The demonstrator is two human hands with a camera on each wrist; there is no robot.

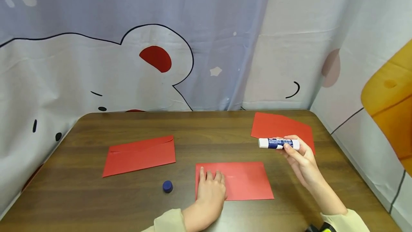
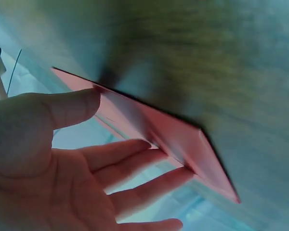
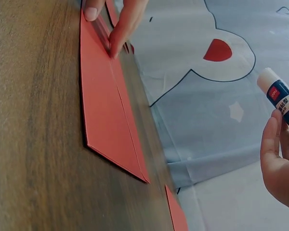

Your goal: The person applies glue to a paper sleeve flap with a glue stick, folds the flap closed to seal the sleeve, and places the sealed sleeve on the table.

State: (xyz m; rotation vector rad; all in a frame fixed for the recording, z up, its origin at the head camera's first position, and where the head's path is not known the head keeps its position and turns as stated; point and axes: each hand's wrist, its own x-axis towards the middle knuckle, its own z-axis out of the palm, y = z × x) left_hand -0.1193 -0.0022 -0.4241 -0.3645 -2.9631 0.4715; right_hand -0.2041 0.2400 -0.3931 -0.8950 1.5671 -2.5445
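Note:
A red envelope [image 1: 248, 182] lies flat on the table in front of the person. On its left part rests the left hand [image 1: 210, 191], fingers spread and fairly straight; in the left wrist view its fingertips touch the envelope [image 2: 178, 132]. Raised above the table on the right, the right hand [image 1: 302, 160] pinches a blue and white glue stick [image 1: 273, 143] between thumb and fingers. The stick is about level in the head view, its white end pointing left. In the right wrist view, the printed label of the glue stick [image 3: 278, 95] shows. A blue cap [image 1: 167, 186] stands left of the left hand.
Another red envelope [image 1: 141, 156] lies at the left of the wooden table [image 1: 80, 196]. A red envelope with its flap out [image 1: 280, 124] lies at the back right, partly behind the right hand. A patterned curtain [image 1: 219, 38] hangs behind the table and along its right side.

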